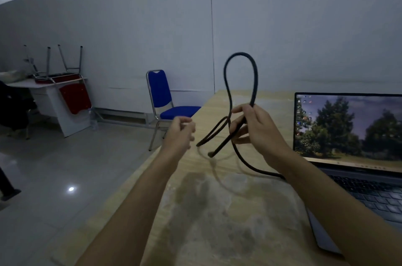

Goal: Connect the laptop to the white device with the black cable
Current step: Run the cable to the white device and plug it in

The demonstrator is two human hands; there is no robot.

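Note:
My right hand (258,128) is raised above the table and grips the black cable (254,74). The cable arcs in a tall loop above the hand, and a smaller loop and one free end hang below it. Another strand runs down and right, passing behind my right forearm toward the laptop. My left hand (181,133) hovers just left of the cable with its fingers loosely curled; it looks blurred, with nothing visibly in it. The open laptop (348,130) stands at the right with its screen lit. No white device is in view.
The wooden table (217,211) has a pale worn patch in the middle, and its left edge runs diagonally. A blue chair (165,100) stands beyond that edge. At far left a white desk (50,95) carries an upturned red chair. Grey tiled floor lies on the left.

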